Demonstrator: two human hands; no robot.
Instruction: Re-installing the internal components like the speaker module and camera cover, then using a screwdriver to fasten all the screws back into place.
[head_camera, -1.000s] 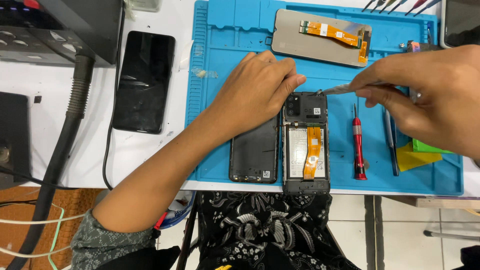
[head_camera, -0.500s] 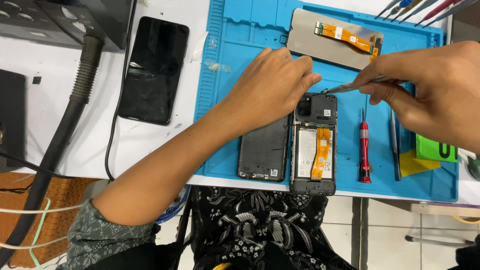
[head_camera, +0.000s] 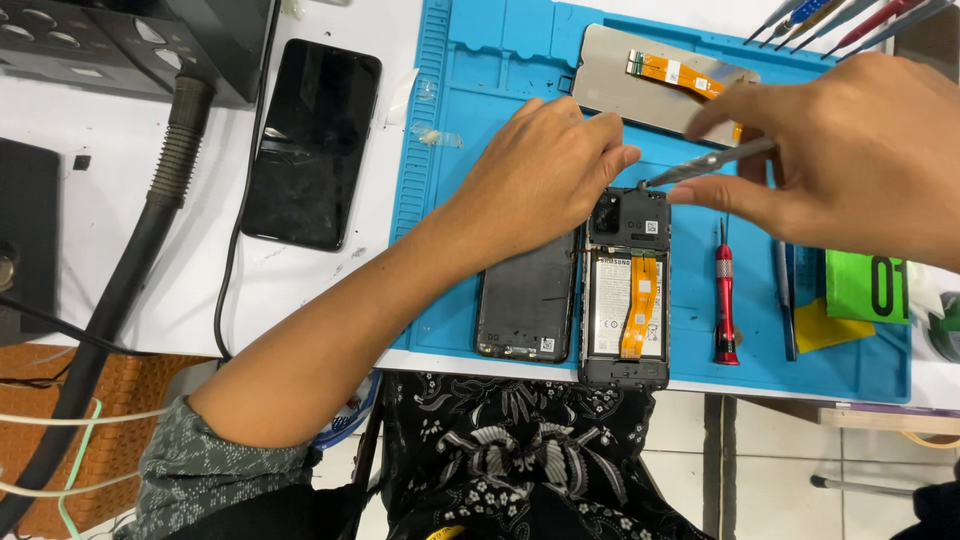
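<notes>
An opened phone (head_camera: 625, 295) lies on the blue work mat (head_camera: 480, 100), its battery and an orange flex cable showing. My left hand (head_camera: 540, 175) rests on the phone's top left corner and holds it down. My right hand (head_camera: 850, 160) grips metal tweezers (head_camera: 710, 163), whose tip touches the phone's top edge near the camera. Left of the phone lies its dark back cover (head_camera: 528, 300).
A red screwdriver (head_camera: 724, 300) and a dark tool (head_camera: 786, 300) lie right of the phone. A screen panel with an orange flex (head_camera: 660, 85) sits at the mat's far side. A black phone (head_camera: 312, 140), a thick hose (head_camera: 150, 220) and a green card (head_camera: 868, 285) are nearby.
The view has shifted slightly. My right hand has stayed at the phone's top edge with the tweezers; my left hand keeps its hold on the corner.
</notes>
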